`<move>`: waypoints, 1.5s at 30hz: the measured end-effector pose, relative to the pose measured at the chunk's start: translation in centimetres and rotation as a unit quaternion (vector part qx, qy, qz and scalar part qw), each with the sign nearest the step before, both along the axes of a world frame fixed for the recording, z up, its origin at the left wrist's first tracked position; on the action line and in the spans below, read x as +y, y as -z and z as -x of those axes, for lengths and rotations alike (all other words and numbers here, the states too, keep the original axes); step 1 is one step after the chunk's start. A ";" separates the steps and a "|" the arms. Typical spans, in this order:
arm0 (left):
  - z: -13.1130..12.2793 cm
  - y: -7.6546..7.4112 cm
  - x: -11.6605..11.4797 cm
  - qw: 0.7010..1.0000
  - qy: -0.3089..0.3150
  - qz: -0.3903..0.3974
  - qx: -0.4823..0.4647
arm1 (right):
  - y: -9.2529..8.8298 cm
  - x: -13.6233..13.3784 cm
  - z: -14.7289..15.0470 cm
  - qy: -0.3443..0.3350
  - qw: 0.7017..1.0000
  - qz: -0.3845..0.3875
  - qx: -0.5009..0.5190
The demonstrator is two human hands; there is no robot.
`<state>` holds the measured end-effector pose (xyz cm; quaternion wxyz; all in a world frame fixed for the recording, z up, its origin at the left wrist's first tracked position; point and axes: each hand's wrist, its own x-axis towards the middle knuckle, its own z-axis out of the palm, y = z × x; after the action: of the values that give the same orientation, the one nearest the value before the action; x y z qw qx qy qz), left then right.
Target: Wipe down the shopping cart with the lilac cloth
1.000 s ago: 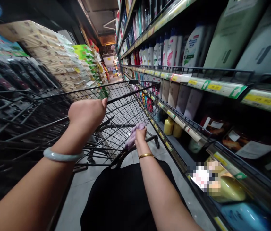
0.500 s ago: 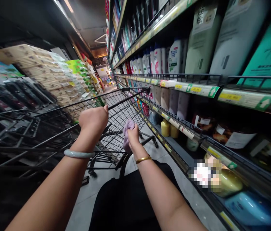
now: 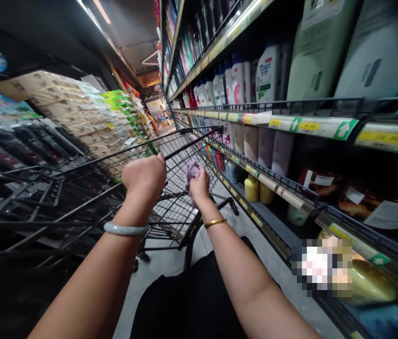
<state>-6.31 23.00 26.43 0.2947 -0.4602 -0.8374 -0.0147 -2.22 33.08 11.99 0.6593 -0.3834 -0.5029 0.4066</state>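
Observation:
In front of me stands a black wire shopping cart (image 3: 175, 214). My left hand (image 3: 145, 175) is closed in a fist around a dark bar along the cart's top; the fingertips are mostly hidden behind it. A pale bangle (image 3: 125, 229) circles that wrist. My right hand (image 3: 199, 184) is closed on a crumpled light purple cloth (image 3: 192, 170), part of which sticks out above the thumb. It is in front of the cart's basket; I cannot tell whether the cloth touches the wire. On the right wrist is a gold bracelet (image 3: 215, 222).
Shelves on the right carry shampoo bottles (image 3: 267, 75), with a wire-edged price rail (image 3: 312, 123) close by. Stacked boxes (image 3: 55, 108) and black packaged goods (image 3: 31, 146) line the left. Grey tiled floor (image 3: 138, 287) runs along the aisle.
My right hand and the cloth have moved up a little relative to the cart. The shelf items at right appear shifted rightward and nearer. My left hand keeps its grip on the bar.

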 end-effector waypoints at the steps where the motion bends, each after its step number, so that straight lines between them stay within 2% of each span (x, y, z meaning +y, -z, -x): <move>1: -0.1 0.0 0.1 1.000 0.000 0.000 0.005 | 0.1 0.0 0.1 -0.008 1.000 -0.004 -0.002; 2: -0.2 0.0 0.2 1.000 -0.003 -0.002 0.011 | -0.2 -0.3 0.2 -0.017 1.000 -0.023 -0.003; 5: -0.5 0.0 0.7 1.000 -0.009 0.011 0.014 | -2.2 -1.7 1.0 -0.030 0.978 -0.206 0.018; 7: -0.6 0.1 1.2 1.000 -0.005 0.025 0.006 | -2.8 -2.4 1.4 -0.043 0.970 -0.239 0.029; 9: -0.7 0.3 1.6 1.000 -0.013 0.018 0.010 | -2.2 -2.4 1.6 -0.047 0.978 -0.197 0.037; 12: -0.6 0.5 2.1 0.999 -0.034 -0.002 0.021 | 0.0 -1.6 1.8 -0.040 0.996 -0.075 0.041; 14: -0.5 0.6 2.3 0.999 -0.036 0.001 0.018 | 0.9 -1.0 1.8 -0.041 0.998 -0.041 0.034; 16: -0.6 0.6 2.5 0.999 -0.034 0.006 0.020 | 0.7 -0.8 1.7 -0.045 0.996 -0.071 0.026; 20: -0.9 0.3 2.5 0.999 -0.039 0.007 0.033 | -0.9 -1.8 1.5 -0.054 0.982 -0.181 0.023; 22: -1.1 0.1 2.3 0.998 -0.042 0.021 0.031 | -0.9 -2.4 1.3 -0.056 0.979 -0.197 0.021; 24: -1.0 0.0 2.1 0.998 -0.037 0.035 0.029 | -0.1 -2.7 1.3 -0.049 0.986 -0.158 0.018; 27: -0.8 0.0 1.8 0.998 -0.028 0.033 0.036 | 1.1 -2.5 1.4 -0.037 0.999 -0.036 0.017; 29: -0.7 0.0 1.7 0.998 -0.022 0.027 0.044 | 0.8 -2.5 1.3 -0.040 0.999 -0.006 0.025; 30: -0.7 0.0 1.6 0.998 -0.023 0.026 0.047 | 0.3 -2.6 1.3 -0.042 0.998 -0.024 0.034; 33: -0.6 0.0 1.5 0.998 -0.028 0.038 0.044 | -1.8 -3.2 1.2 -0.049 0.983 -0.163 0.065; 35: -0.6 0.0 1.4 0.998 -0.030 0.042 0.044 | -2.5 -3.4 1.1 -0.057 0.971 -0.225 0.062; 37: -0.5 0.0 1.4 0.998 -0.031 0.039 0.047 | -2.0 -3.1 1.2 -0.061 0.979 -0.193 0.033; 41: -0.4 0.0 1.3 0.998 -0.028 0.025 0.048 | 0.2 -1.7 0.9 -0.060 0.998 -0.019 -0.018; 43: -0.4 0.0 1.3 0.998 -0.019 0.019 0.055 | 0.3 -1.4 0.5 -0.060 0.998 -0.008 -0.020; 45: -0.5 0.0 1.2 0.998 -0.017 0.020 0.056 | -0.6 -1.8 0.3 -0.054 0.997 -0.057 -0.008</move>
<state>-5.84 24.15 26.41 0.3321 -0.4517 -0.8274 0.0323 -2.51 31.25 12.55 0.6533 -0.3203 -0.5506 0.4092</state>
